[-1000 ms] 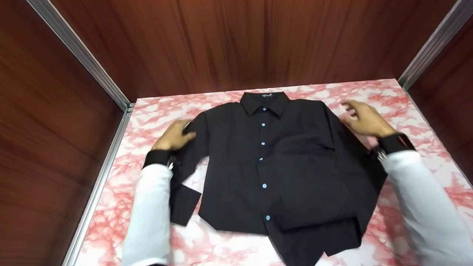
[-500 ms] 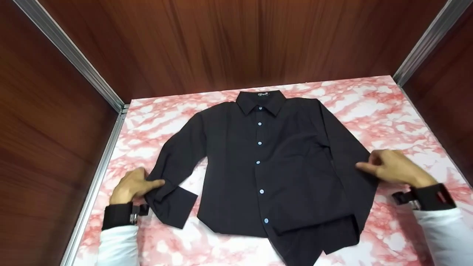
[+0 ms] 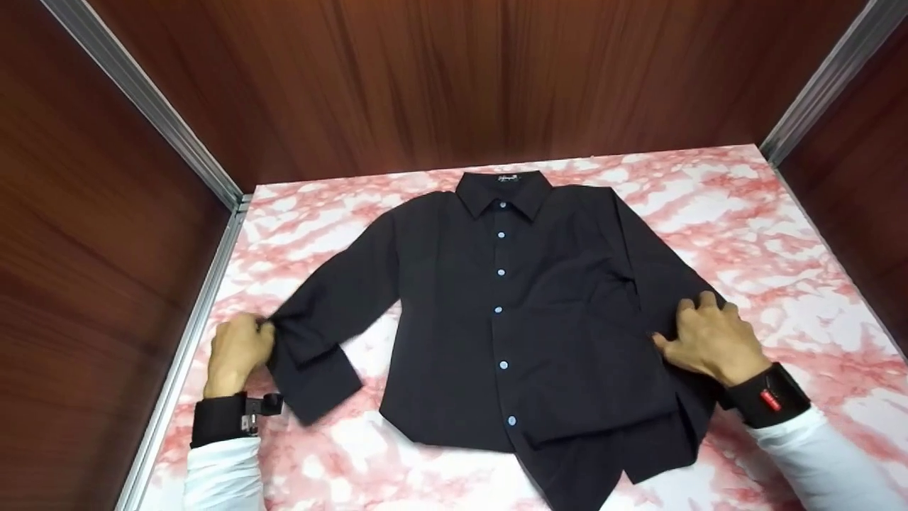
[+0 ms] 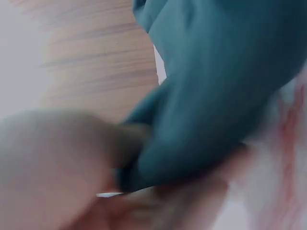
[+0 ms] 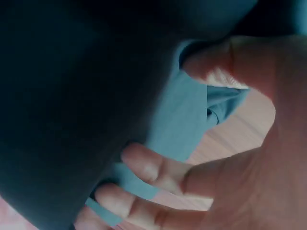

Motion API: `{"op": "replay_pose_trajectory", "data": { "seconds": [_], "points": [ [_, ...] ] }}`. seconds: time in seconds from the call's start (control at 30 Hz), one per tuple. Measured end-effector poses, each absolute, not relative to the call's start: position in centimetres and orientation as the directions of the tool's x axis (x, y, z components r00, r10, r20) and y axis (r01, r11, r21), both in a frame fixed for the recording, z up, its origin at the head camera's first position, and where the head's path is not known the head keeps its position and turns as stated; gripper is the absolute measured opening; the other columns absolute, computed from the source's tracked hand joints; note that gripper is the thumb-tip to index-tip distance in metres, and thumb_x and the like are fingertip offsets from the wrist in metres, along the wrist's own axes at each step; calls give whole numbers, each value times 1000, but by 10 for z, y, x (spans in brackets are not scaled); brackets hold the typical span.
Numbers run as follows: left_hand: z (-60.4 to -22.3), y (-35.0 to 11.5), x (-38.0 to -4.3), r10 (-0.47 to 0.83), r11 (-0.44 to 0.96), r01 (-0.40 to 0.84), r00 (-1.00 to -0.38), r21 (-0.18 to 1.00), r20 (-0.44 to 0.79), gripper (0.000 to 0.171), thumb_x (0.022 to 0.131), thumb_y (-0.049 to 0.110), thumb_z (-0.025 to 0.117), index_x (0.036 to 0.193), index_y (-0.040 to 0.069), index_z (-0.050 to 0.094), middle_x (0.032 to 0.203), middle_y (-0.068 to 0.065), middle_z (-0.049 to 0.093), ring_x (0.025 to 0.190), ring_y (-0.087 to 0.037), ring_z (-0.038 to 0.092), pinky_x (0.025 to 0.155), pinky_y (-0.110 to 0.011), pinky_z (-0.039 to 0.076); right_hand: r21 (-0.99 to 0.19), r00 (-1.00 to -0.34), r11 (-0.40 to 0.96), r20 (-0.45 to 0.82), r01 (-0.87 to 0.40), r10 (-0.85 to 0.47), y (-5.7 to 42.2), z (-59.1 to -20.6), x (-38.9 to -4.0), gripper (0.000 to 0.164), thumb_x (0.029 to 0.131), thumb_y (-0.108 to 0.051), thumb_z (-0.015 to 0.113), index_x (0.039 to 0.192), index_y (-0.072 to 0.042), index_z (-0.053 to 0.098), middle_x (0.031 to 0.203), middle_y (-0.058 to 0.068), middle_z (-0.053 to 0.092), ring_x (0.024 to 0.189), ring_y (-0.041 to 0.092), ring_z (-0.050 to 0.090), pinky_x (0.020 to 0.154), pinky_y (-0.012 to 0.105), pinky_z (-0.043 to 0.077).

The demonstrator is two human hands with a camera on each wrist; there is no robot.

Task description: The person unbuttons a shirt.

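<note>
Nearest, at the bottom of the frame, two white sleeves [image 3: 225, 475] of a person come in, one at the lower left and one at the lower right, and each wrist wears a black band [image 3: 218, 419]. The black shirt [image 3: 454, 312] lies front side up in the middle of the frame, and its hem reaches the bottom edge in one pointed flap [image 3: 567, 475]. At the left, the left hand [image 3: 237, 348] pinches the shirt's arm near the cuff [image 3: 323, 383], which is bent toward the body of the shirt; the left wrist view of this grip is blurred. At the right, the right hand [image 3: 713, 341] rests on the other arm of the shirt, with its fingers spread, and the fingertips touch the cloth. Light blue buttons [image 3: 504, 365] go up the middle of the shirt to the collar [image 3: 504, 191], in the upper middle. Under the shirt is a table [image 3: 787, 284] with red and white marbling. Behind it, across the top, stands a brown wood-look wall [image 3: 461, 78], with metal strips [image 3: 151, 106] in both upper corners.
</note>
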State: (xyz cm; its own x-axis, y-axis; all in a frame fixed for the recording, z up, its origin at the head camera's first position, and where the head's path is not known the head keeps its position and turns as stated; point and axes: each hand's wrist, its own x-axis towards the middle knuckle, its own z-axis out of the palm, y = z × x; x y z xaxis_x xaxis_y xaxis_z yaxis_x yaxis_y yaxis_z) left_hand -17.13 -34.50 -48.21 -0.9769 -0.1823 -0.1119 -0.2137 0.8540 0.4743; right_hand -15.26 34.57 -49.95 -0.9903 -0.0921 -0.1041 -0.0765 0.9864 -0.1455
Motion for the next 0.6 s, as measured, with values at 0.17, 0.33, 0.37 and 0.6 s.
{"op": "replay_pose_trajectory", "data": {
  "seconds": [0.17, 0.33, 0.37, 0.6],
  "points": [
    [-494, -346, -192, -248, 360, -256, -953, 897, -173, 35, 117, 20, 50, 125, -3, 75, 106, -11, 79, 96, -20, 76, 86, -31, 63, -169, -994, 980, 7, -105, -105, 355, -508, -151, 61, 95, -28, 73, 122, 24, 57, 123, 51, 51, 98, 75, 58, 78, 83, 55],
    [-481, -355, -197, -82, 70, -377, -925, 923, -372, 27, 118, 37, 58, 108, 17, 73, 90, 10, 76, 80, -8, 77, 74, -28, 66, -210, -990, 968, 69, -137, -125, 379, -513, -153, 52, 96, -22, 74, 120, 21, 57, 131, 54, 52, 98, 77, 61, 83, 85, 54],
    [-475, -358, -195, -47, 106, -387, -922, 916, -384, 28, 116, 41, 62, 109, 17, 74, 90, 10, 78, 80, -9, 78, 74, -29, 67, -221, -990, 967, 71, -131, -118, 384, -513, -154, 50, 98, -23, 74, 119, 20, 59, 133, 52, 54, 100, 76, 62, 85, 85, 53],
    [-457, -381, -178, -11, 627, -296, -928, 721, -371, 76, 106, 57, 74, 153, -1, 63, 132, -11, 76, 102, -11, 71, 86, -21, 58, -248, -998, 966, 28, -70, -64, 395, -509, -153, 77, 100, -54, 78, 125, 18, 64, 137, 45, 60, 125, 67, 59, 103, 84, 42]
  ]
}}
